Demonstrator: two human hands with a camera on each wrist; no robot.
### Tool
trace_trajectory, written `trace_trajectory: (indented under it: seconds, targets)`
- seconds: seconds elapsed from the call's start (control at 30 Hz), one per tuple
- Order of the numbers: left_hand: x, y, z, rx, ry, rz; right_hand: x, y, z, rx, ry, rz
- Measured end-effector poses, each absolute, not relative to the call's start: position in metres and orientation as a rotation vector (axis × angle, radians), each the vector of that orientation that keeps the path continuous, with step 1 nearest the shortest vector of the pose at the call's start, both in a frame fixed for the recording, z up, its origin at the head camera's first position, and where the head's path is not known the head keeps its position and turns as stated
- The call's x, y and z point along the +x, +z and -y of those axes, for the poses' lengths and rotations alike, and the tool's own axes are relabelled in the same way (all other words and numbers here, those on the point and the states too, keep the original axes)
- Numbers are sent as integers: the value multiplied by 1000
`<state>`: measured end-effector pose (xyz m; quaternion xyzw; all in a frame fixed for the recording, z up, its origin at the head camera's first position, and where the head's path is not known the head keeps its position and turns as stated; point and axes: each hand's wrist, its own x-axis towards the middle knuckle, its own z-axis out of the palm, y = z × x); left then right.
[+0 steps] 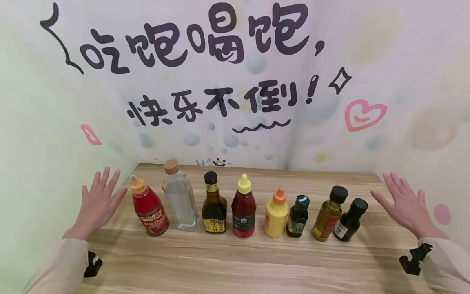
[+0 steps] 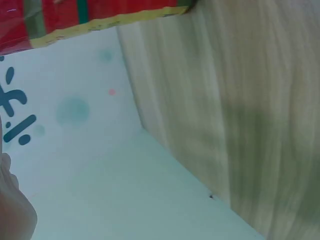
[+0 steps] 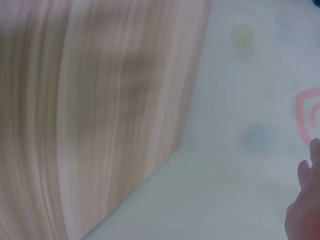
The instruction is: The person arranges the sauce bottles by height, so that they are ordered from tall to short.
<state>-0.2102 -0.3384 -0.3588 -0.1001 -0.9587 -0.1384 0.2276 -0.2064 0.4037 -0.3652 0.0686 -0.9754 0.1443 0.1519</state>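
My left hand (image 1: pixel 97 204), fingers spread and straight, is held at the left end of a row of bottles and grips nothing. Nearest to it stands a red squeeze bottle (image 1: pixel 150 210) with a yellow cap; its red label fills the top of the left wrist view. On the other side, my right hand (image 1: pixel 407 206) is raised with straight fingers and holds nothing. A small dark bottle (image 1: pixel 350 220) with a white label is closest to it, beside an oil bottle (image 1: pixel 327 216) with a black cap. Each wrist view catches only part of its hand.
Between the ends stand a clear bottle (image 1: pixel 180 200), a dark sauce bottle (image 1: pixel 214 208), a dark red squeeze bottle (image 1: pixel 243 214), a yellow squeeze bottle (image 1: pixel 275 218) and a small dark bottle (image 1: pixel 297 218). A wooden table (image 1: pixel 235 269) carries them. Pale printed sheeting (image 1: pixel 257 151) encloses its back and sides.
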Motion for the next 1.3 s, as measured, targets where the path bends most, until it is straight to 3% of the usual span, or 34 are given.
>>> trace_trajectory:
  seconds: [0.6,1.3]
  targets:
    - [-197,-322,322,-382,-513,2509,-205,-316,-362,405,367,2731]
    - [-189,-293,278,-491,-891,2423,-214,-257,-252,751,782,2670]
